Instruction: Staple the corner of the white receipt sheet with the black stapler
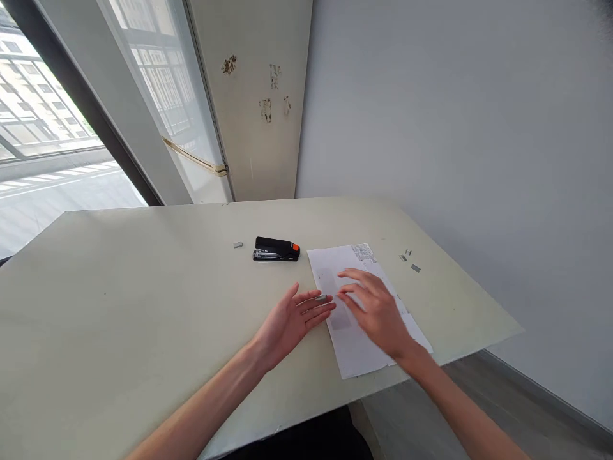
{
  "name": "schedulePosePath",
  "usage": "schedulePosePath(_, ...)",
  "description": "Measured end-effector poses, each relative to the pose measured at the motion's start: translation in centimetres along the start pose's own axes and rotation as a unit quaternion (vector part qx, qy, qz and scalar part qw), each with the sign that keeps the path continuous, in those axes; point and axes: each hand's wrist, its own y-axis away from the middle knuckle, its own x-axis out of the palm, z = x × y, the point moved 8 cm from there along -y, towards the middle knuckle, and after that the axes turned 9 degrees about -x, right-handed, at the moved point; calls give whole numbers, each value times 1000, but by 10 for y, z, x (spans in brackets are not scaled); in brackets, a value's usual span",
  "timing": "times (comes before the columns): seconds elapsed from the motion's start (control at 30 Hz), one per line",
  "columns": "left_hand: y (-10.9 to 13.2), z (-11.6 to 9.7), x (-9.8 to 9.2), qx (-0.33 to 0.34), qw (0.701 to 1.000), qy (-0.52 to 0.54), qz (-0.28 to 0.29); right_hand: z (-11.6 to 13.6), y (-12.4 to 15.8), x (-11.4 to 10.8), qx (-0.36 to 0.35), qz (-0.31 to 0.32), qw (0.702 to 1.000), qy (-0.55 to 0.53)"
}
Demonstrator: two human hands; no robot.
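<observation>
My left hand (292, 322) is palm up with its fingers stretched out over the left edge of the paper sheets (361, 358). On its fingers lies a small grey strip of staples (322, 298). Just to the right, my right hand (376, 310) hovers above the sheets, thumb and a finger brought together in a pinch, the index finger raised. Whatever is in that pinch, if anything, is too small to make out. A black stapler (276, 249) with an orange end lies on the table beyond my hands.
The pale table (143, 306) meets a wall (454, 128) on the right. Left of the stapler is a small grey block (238, 245), likely staples. More staple pieces (416, 268) lie right of the paper. A glass door (167, 89) stands behind.
</observation>
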Motion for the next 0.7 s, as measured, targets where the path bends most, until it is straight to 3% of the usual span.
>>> schedulePosePath(0.1,-3,2,-2,1,1000,-6,-20,-35,15,-23,118,-29,991,-47)
schedulePosePath(0.23,-11,5,10,7,1000,-1,4,-27,27,-7,178,-5,969,-170)
schedulePosePath(0.3,-15,4,23,31,999,-2,21,-18,30,14,222,-4,929,-296)
schedulePosePath(0.4,-21,5,46,66,995,-61,39,-11,30,44,277,-8,836,-473)
schedulePosePath(0.5,-26,6,69,87,982,-156,57,-24,29,54,319,-56,768,-552)
schedulePosePath(0.63,-19,-18,80,168,959,-210,88,-58,40,48,359,-104,722,-582)
schedulePosePath(0.7,-9,-40,70,225,942,-239,72,-80,47,33,366,-117,728,-568)
